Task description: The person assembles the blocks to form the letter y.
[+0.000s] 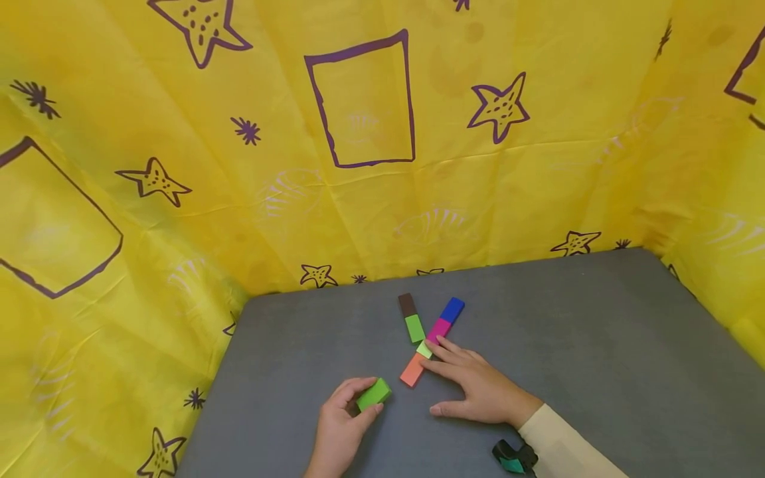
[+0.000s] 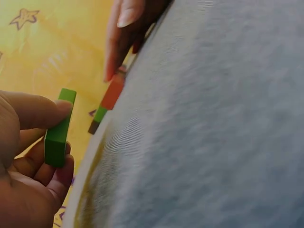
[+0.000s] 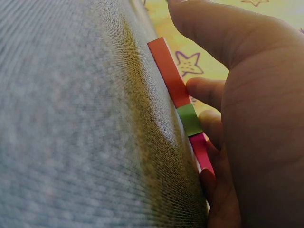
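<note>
My left hand [image 1: 342, 419] pinches a green block [image 1: 374, 395] between thumb and fingers, to the left of a row of blocks on the grey table. In the left wrist view the same green block [image 2: 60, 128] shows its long side. The slanting row runs from an orange block [image 1: 412, 369] through a small light green block [image 1: 424, 349] and a magenta block [image 1: 439, 330] to a blue block [image 1: 452, 310]. My right hand [image 1: 478, 388] rests with fingers extended along the row, fingertips at the orange, light green and magenta blocks.
Left of the row, another green block [image 1: 415, 329] and a dark brown block [image 1: 407, 305] lie end to end, slanting away. A black and teal strap device [image 1: 515, 458] sits at the right wrist. Yellow patterned cloth [image 1: 370, 219] walls the grey table [image 1: 568, 332].
</note>
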### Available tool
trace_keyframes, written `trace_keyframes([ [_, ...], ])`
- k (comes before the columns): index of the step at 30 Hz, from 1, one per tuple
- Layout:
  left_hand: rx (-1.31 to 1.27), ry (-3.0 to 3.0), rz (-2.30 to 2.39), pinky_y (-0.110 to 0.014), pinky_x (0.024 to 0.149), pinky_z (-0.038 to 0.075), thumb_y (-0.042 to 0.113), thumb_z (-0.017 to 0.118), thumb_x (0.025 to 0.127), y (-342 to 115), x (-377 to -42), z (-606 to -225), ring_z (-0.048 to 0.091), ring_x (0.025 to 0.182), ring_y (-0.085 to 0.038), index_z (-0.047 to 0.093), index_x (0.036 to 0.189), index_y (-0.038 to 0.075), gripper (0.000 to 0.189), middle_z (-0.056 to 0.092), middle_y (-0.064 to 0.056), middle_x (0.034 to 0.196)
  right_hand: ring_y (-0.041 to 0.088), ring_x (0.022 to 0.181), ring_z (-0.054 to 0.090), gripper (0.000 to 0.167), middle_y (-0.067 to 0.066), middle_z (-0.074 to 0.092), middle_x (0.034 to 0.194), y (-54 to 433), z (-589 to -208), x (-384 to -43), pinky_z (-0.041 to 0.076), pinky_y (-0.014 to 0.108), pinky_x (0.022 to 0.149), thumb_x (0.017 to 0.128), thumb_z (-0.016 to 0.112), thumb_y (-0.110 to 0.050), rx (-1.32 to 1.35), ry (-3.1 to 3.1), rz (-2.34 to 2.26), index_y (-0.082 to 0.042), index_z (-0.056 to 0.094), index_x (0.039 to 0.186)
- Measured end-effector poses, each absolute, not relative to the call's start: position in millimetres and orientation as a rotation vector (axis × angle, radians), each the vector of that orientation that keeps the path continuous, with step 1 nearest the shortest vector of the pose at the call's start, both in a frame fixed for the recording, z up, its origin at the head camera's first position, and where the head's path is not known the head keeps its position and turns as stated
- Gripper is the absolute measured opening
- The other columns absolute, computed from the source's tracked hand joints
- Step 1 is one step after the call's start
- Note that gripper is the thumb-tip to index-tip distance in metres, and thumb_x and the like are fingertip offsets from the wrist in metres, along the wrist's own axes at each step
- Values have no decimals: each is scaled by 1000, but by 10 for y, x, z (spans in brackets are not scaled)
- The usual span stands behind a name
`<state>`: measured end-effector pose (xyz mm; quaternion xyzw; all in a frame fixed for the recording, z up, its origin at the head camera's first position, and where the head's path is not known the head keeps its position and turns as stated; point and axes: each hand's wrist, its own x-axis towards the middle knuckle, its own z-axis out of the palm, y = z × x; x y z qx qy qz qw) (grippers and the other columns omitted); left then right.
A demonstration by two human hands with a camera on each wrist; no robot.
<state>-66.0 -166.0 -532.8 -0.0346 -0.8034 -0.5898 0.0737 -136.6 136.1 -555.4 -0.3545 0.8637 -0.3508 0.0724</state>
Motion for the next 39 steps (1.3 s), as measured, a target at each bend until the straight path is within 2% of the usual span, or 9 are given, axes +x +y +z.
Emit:
trace_keyframes([
  [5, -78, -2505, -1694, -31, 94, 58, -4, 91, 85, -1575, -664, -5366, 70, 112, -24, 81, 121, 9, 39, 73, -3, 119, 33, 163, 19, 80, 0, 30, 177, 1362, -5563, -1369, 28, 72, 119, 98, 71, -69, -1070, 2605, -1046, -29, 52, 165],
  [13, -88, -2629, -1415, -32, 86, 58, -1, 95, 81, -1457, -704, -5417, 69, 100, -15, 81, 118, 13, 41, 74, 6, 113, 34, 163, 19, 81, 2, 29, 177, 1359, -5553, -1373, 28, 71, 119, 98, 70, -70, -1071, 2605, -1043, -27, 53, 165],
  [19, -139, -2720, -1395, -34, 89, 56, 6, 95, 84, -1423, -738, -5428, 67, 103, -14, 78, 125, 15, 46, 71, 9, 118, 34, 163, 20, 81, 3, 30, 177, 1356, -5552, -1369, 28, 72, 119, 98, 70, -69, -1082, 2607, -1055, -26, 53, 165],
  [21, -167, -2737, -1469, -37, 95, 54, 4, 91, 87, -1463, -748, -5415, 65, 111, -17, 74, 133, 14, 50, 69, 8, 126, 34, 163, 20, 81, 3, 30, 177, 1355, -5550, -1367, 28, 72, 118, 98, 70, -70, -1087, 2606, -1066, -26, 53, 164],
  [23, -197, -2734, -1581, -39, 101, 51, -3, 81, 89, -1525, -760, -5394, 63, 120, -21, 66, 144, 11, 59, 67, 4, 134, 34, 163, 20, 82, 3, 30, 177, 1354, -5548, -1366, 28, 72, 118, 98, 69, -71, -1091, 2602, -1076, -26, 53, 164],
  [26, -237, -2720, -1732, -39, 104, 48, -16, 62, 82, -1627, -774, -5367, 59, 128, -26, 53, 155, 7, 77, 63, -2, 142, 34, 163, 19, 82, 3, 29, 177, 1355, -5546, -1364, 28, 72, 118, 98, 68, -72, -1090, 2597, -1082, -26, 53, 164],
  [28, -270, -2713, -1771, -37, 104, 50, -19, 56, 78, -1680, -784, -5363, 60, 128, -29, 48, 158, 5, 84, 63, -6, 143, 34, 163, 19, 83, 3, 29, 177, 1355, -5547, -1363, 28, 72, 119, 98, 68, -72, -1089, 2596, -1078, -26, 53, 165],
  [33, -319, -2709, -1751, -36, 100, 53, -19, 66, 82, -1723, -805, -5382, 64, 122, -29, 50, 156, 1, 78, 66, -8, 137, 34, 163, 19, 83, 3, 29, 177, 1359, -5550, -1363, 28, 72, 119, 98, 68, -72, -1091, 2600, -1078, -26, 53, 165],
  [39, -304, -2692, -1749, -37, 99, 53, -16, 75, 83, -1701, -803, -5385, 66, 120, -28, 53, 154, 3, 76, 68, -5, 135, 34, 163, 20, 83, 3, 29, 177, 1363, -5555, -1362, 28, 72, 118, 98, 67, -72, -1096, 2607, -1075, -26, 52, 165],
])
